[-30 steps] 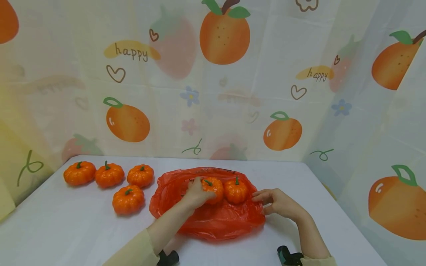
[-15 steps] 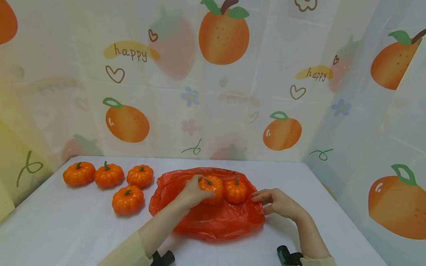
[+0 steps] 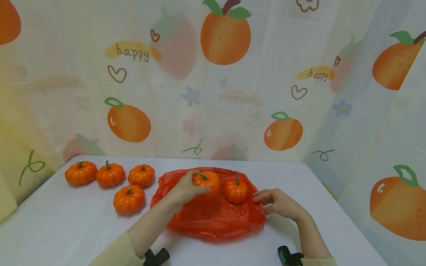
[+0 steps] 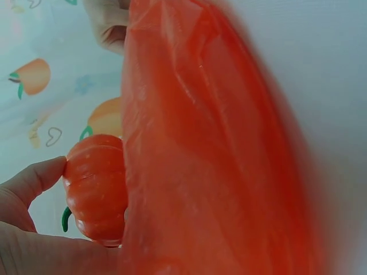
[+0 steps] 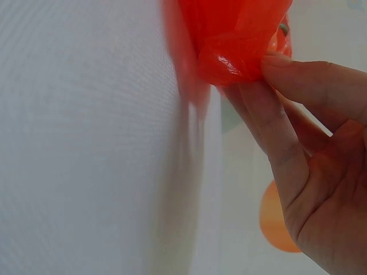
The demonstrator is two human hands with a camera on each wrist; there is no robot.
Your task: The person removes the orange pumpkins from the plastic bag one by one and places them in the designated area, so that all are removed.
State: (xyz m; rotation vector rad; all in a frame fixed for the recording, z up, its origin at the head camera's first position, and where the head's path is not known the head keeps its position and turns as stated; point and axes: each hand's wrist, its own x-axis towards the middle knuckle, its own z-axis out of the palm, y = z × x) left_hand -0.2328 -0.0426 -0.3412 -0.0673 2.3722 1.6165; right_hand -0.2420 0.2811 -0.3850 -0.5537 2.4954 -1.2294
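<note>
My left hand (image 3: 183, 189) grips a small orange pumpkin (image 3: 211, 182) with a green stem, over the red plastic bag (image 3: 216, 223). In the left wrist view, thumb and fingers span this pumpkin (image 4: 96, 186), and the bag's side hides part of it. A second pumpkin (image 3: 236, 191) sits in the bag's opening, just right of the held one. At the bag's right end my right hand (image 3: 283, 203) pinches the edge. The right wrist view shows the thumb of this hand (image 5: 321, 137) on one side of the red plastic and fingers on the other.
Left of the bag, several more pumpkins stand on the white table (image 3: 66, 225): three in a back row, one pumpkin (image 3: 129, 200) in front. A fruit-printed curtain (image 3: 233, 111) hangs behind the table. Dark wrist devices show at both sleeves.
The left hand has moved left and slightly up, and the gripped pumpkin has come with it, away from the second pumpkin. My right hand has stayed at the bag's edge.
</note>
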